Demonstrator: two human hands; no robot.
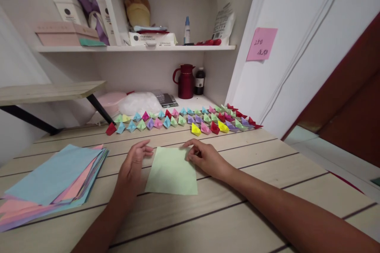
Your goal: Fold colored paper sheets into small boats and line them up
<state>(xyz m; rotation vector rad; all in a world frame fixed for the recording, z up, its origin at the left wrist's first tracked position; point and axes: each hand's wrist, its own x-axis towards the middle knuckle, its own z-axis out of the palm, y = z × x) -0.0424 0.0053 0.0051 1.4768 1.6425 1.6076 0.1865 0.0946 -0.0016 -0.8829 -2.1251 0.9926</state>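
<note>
A square sheet of light green paper (172,172) lies flat on the table in front of me. My left hand (135,164) is beside its left edge, fingers loosely bent and apart, with nothing in them. Over the upper right corner of the sheet is my right hand (206,158). Its index finger reaches out and its thumb is bent below, with a gap between them; the fingertips are at the paper's edge. Behind both hands stand rows of small folded paper boats (158,122) in several colours.
A stack of coloured paper (56,174) lies on the left, near a small raised wooden shelf (53,91). At the back are a dark red jug (186,82), a dark bottle (200,82) and a clear plastic bag (139,103). A pink note (261,44) sticks to the right panel.
</note>
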